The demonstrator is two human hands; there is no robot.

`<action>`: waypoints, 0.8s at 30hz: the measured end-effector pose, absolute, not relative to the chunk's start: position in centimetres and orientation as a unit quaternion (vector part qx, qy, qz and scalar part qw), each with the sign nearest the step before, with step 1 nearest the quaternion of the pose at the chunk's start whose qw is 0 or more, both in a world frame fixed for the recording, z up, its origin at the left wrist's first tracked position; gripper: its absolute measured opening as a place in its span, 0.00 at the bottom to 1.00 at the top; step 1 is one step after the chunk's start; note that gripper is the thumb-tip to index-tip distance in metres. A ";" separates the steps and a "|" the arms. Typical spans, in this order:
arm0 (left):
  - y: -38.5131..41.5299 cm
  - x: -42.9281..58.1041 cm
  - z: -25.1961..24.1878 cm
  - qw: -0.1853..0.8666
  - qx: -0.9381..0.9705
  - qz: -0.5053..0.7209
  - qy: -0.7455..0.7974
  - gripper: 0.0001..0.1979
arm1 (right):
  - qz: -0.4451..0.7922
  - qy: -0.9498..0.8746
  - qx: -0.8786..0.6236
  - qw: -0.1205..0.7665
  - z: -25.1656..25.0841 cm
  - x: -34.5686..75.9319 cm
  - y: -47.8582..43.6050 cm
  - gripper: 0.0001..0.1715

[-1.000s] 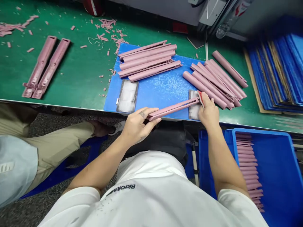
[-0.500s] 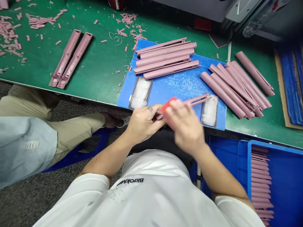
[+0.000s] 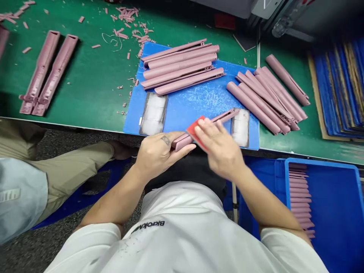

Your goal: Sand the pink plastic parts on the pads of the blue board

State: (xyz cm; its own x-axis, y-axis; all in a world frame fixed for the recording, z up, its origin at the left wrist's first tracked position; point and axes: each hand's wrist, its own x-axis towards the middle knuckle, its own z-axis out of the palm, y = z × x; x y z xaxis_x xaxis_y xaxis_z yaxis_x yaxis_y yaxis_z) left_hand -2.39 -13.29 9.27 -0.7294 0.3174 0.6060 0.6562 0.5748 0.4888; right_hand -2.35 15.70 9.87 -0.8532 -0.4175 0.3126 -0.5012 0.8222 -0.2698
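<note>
Pink scraps (image 3: 125,15) dot the green table (image 3: 93,94) at upper left. At lower centre, over a blue mat (image 3: 184,110), the left hand (image 3: 159,157) has its grip clamped around one end of a pink bar (image 3: 218,119). The blurred right hand (image 3: 222,148) pinches a red sanding pad (image 3: 196,132) against that bar. More pink bars (image 3: 256,98) lie on the mat to the right; a blue crate (image 3: 335,204) sits at lower right.
</note>
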 end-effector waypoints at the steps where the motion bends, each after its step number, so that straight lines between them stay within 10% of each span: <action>1: -13.3 -2.5 9.3 0.234 -0.284 -0.360 -0.857 0.22 | 0.177 -0.948 0.231 0.128 9.9 -2.4 15.9 0.43; 15: -12.8 -2.4 11.5 0.249 -0.381 -0.356 -0.816 0.12 | 0.197 -0.962 0.153 0.108 10.7 -3.0 15.7 0.44; 24: -21.6 -16.9 8.9 0.160 -0.151 -0.527 -0.821 0.28 | 0.197 -0.944 0.010 0.266 6.3 -0.9 24.6 0.41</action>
State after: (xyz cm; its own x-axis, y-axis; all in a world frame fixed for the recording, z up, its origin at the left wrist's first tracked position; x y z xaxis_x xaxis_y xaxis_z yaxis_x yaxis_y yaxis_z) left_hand -16.93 -21.58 8.93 -0.9031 0.0781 0.4222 0.4165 0.3984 0.8172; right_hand -0.88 24.60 6.35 -0.8588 0.0867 0.5050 -0.1231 0.9218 -0.3675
